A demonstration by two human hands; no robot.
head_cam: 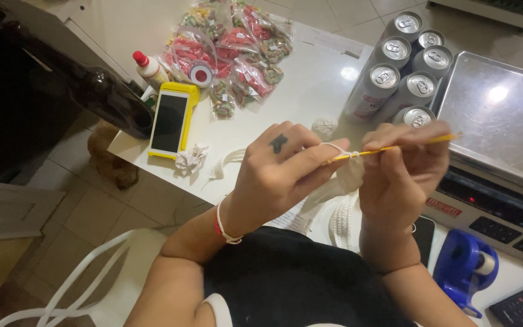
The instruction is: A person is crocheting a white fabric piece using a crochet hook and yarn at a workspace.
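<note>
Frame centre: your right hand (402, 175) is pinched shut on the yellow crochet hook (394, 147), held level so the tip meets the white yarn (334, 147) looped taut over your closed left hand (279, 172). Looks like the knit piece (340, 209) hangs below. Cans (404, 79) and scale (503, 115) crowd upper right; lower left is open.

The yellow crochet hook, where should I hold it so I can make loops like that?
Probably hold the yellow crochet hook along its bare middle, coming from the right, as the right hand does; the left end carries white yarn near the left hand.
</note>
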